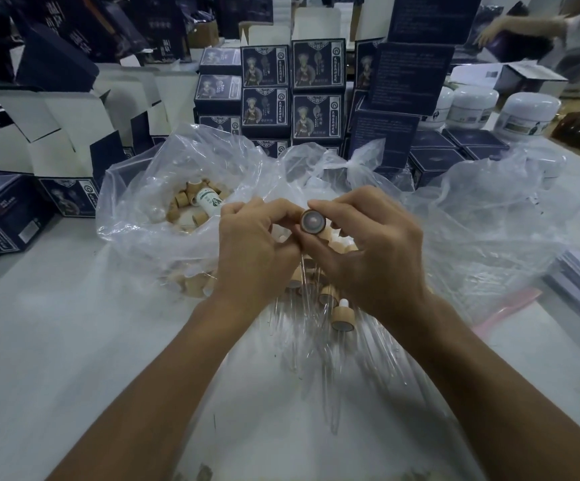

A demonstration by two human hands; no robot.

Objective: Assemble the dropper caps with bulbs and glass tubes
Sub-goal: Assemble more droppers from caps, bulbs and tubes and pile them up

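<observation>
Two hands — right hand [368, 244] fingers pinching one wooden cap [312, 222]; left hand [253, 244] fingers curled at cap's edge; one assembled dropper [342, 317] on surface [55, 341]; three white jars [530, 114] behind.

Pretty clearly a small packing workshop: printed navy product boxes [290, 88] are stacked high, unfolded cartons [48, 133] are piled left, white cream jars [528, 114] are lined up, and loose wooden caps [191, 206] are kept in plastic bags [149, 216].

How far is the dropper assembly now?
Done: at least one finished dropper lies below the hands. In hand: the right hand holds a wooden cap, and the left hand meets it. Left: many loose caps in the bag and loose glass tubes.
</observation>
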